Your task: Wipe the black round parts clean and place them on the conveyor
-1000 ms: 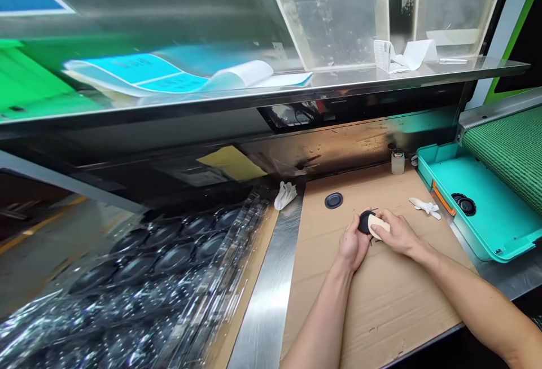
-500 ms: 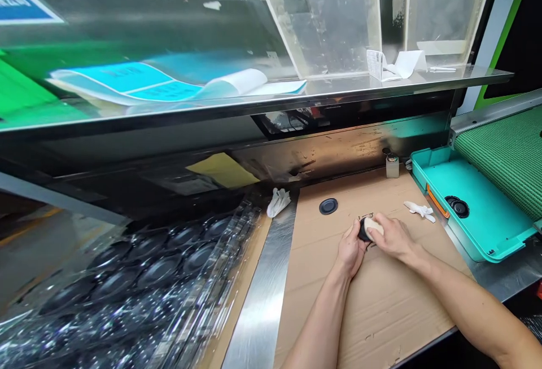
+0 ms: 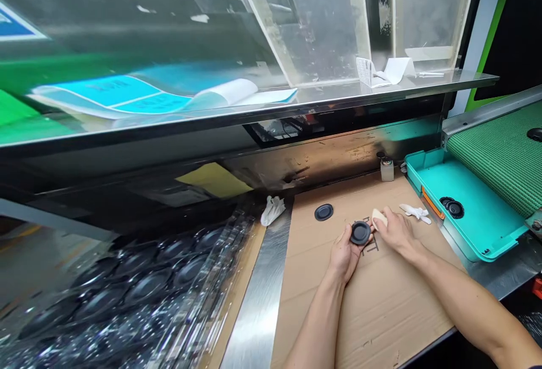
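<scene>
One black disc (image 3: 360,233) is occupying my left hand (image 3: 350,245) above the cardboard sheet (image 3: 313,301); this disc is serving as the clock centre, with 12 o'clock pointing to the far edge of the bench.

Left grip: I am grasping the disc by its rim. My thumb is pressing at 9 o'clock, my fingers are supporting it from below, and its round face is pointing upward.

Right grip: I am pinching a cream pad (image 3: 379,218) between thumb and fingers of my right hand (image 3: 396,232). The pad is standing tilted at 2 o'clock, just beside the disc; I am not able to tell whether the edges are touching.

Surroundings: a second disc (image 3: 324,212) is lying flat on the cardboard at 10 o'clock. A small bottle (image 3: 387,171) is standing at 1 o'clock, and a crumpled white glove-like item (image 3: 415,212) is lying at 2 o'clock. At 3 o'clock, a teal tray (image 3: 486,228) is holding overlapping black discs (image 3: 455,209). Beyond it, at 2 o'clock, a green conveyor belt (image 3: 486,149) is carrying another black disc (image 3: 536,134). Between 8 and 9 o'clock, clear plastic packaging (image 3: 195,324) is holding rows of dark round parts (image 3: 148,284).
</scene>
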